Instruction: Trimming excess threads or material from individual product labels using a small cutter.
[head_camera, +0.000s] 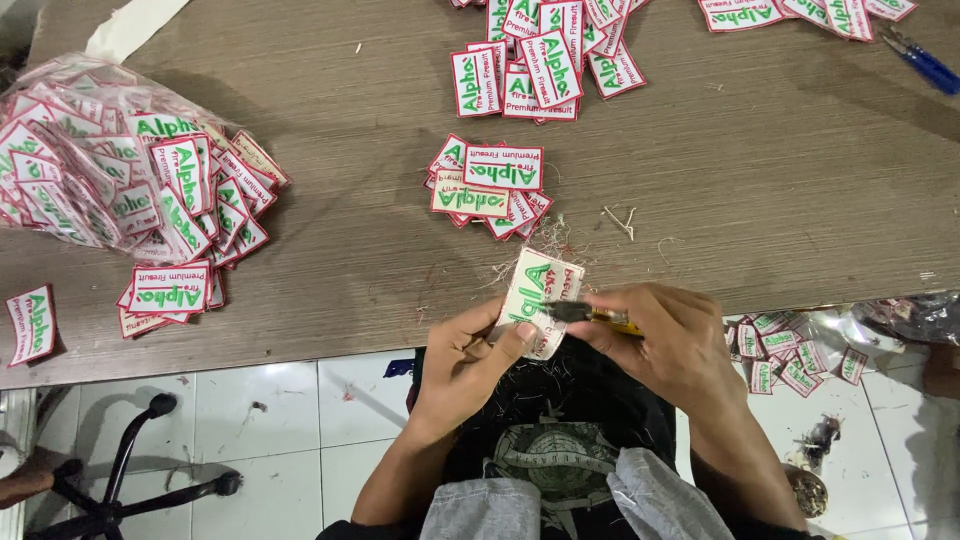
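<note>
Head view: left hand (465, 360) pinching embroidered patch (538, 300) at worktop (330, 250) edge, angled up for access. Right hand (675, 345) closed around thread snips (590, 316), blades at patch border. Trimmed pile (488, 188) just beyond; bagged patches (80, 150) far left.

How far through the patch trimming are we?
Looks done: a small stack of patches lies mid-table, thread scraps beside it. In hand: the left hand holds one patch while the right hand works a small cutter along it. Seemingly left: the clear bag of patches.
</note>
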